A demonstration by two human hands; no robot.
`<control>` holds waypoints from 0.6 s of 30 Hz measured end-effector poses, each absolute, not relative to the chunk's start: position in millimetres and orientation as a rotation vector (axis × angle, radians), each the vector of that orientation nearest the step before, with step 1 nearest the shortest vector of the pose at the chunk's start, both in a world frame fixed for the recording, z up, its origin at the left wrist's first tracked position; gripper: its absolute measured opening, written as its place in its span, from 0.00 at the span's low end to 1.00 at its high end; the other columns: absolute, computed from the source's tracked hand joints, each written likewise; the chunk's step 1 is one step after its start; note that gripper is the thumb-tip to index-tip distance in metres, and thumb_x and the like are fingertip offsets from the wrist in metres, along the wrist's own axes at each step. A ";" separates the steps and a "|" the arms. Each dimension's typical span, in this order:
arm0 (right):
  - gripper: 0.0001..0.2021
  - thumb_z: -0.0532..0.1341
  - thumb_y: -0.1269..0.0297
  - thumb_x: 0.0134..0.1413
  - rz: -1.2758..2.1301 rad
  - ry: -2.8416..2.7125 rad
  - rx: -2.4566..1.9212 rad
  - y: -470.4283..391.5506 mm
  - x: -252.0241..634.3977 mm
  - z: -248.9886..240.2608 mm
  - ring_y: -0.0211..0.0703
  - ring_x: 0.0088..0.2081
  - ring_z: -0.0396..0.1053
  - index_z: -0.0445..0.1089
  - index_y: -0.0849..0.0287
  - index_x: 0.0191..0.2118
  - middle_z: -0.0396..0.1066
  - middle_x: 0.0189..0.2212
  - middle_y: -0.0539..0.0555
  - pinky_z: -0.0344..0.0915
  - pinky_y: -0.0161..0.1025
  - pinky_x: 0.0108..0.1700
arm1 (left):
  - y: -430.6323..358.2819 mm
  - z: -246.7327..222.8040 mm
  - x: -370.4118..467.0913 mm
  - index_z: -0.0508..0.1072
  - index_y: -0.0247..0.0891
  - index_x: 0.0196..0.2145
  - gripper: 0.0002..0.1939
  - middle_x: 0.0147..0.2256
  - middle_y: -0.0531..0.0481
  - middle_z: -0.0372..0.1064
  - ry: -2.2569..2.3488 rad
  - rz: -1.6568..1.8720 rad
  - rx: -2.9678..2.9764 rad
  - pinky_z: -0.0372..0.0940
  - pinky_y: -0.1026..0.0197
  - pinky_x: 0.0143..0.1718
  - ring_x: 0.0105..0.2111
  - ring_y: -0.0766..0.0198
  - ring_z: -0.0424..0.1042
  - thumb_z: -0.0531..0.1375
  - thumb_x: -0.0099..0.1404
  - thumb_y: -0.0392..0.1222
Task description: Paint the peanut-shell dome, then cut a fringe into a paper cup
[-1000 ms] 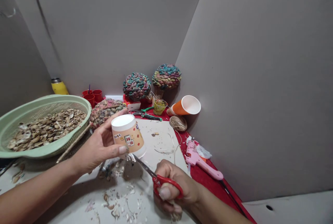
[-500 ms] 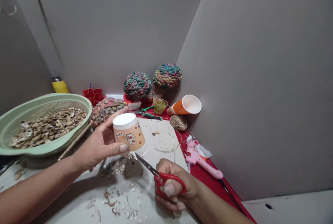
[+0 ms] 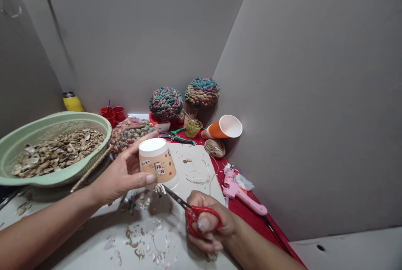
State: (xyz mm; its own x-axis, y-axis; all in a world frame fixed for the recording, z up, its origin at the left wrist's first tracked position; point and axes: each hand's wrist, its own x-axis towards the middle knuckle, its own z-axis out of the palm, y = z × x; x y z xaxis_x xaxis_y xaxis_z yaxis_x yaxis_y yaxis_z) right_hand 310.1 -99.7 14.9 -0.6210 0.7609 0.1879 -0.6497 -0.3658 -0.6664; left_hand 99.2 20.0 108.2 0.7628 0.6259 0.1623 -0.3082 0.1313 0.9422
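Observation:
My left hand (image 3: 132,171) grips an upside-down paper cup (image 3: 161,165), orange with small printed pictures and a white base on top. Narrow cut strips stick out along the cup's lower rim, near my thumb. My right hand (image 3: 207,224) is closed around the red handles of a pair of scissors (image 3: 180,201). The blades reach the rim of the cup beside the strips; whether they are parted I cannot tell. Beneath both hands lies a pale board (image 3: 194,161) strewn with shell bits and scraps.
A green basket (image 3: 63,178) of shells stands at left. Behind are several shell-covered domes (image 3: 202,91), red cups (image 3: 108,117), green-handled pliers (image 3: 184,140) and a yellow bottle (image 3: 73,103). Tipped orange cups (image 3: 215,129), a twine coil (image 3: 215,147) and a pink glue gun (image 3: 241,196) lie at right.
The cup has shifted very slightly right in view, and the right hand with the scissors slightly left. Both hands keep their hold.

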 end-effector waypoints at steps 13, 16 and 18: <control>0.26 0.73 0.62 0.49 2.014 -0.921 -0.336 -100.5 307.7 19.0 0.28 0.07 0.53 0.59 0.62 0.13 0.57 0.07 0.45 0.51 0.25 0.09 | 20.8 107.0 98.1 0.65 0.52 0.69 0.46 0.60 0.44 0.75 0.293 0.676 1.274 0.71 0.54 0.56 0.58 0.47 0.76 0.76 0.56 0.43; 0.28 0.76 0.60 0.46 1.996 -0.926 -0.454 -102.0 306.7 21.8 0.27 0.07 0.53 0.58 0.61 0.12 0.58 0.07 0.46 0.50 0.24 0.09 | 20.3 106.7 98.5 0.65 0.50 0.69 0.47 0.60 0.43 0.75 0.304 0.674 1.261 0.72 0.54 0.54 0.58 0.46 0.75 0.76 0.55 0.43; 0.29 0.77 0.59 0.44 1.987 -0.931 -0.506 -103.3 308.5 19.4 0.27 0.07 0.53 0.58 0.61 0.12 0.58 0.07 0.46 0.50 0.24 0.09 | 19.0 106.7 99.1 0.65 0.48 0.69 0.46 0.61 0.42 0.74 0.335 0.691 1.256 0.71 0.54 0.55 0.59 0.45 0.74 0.76 0.55 0.43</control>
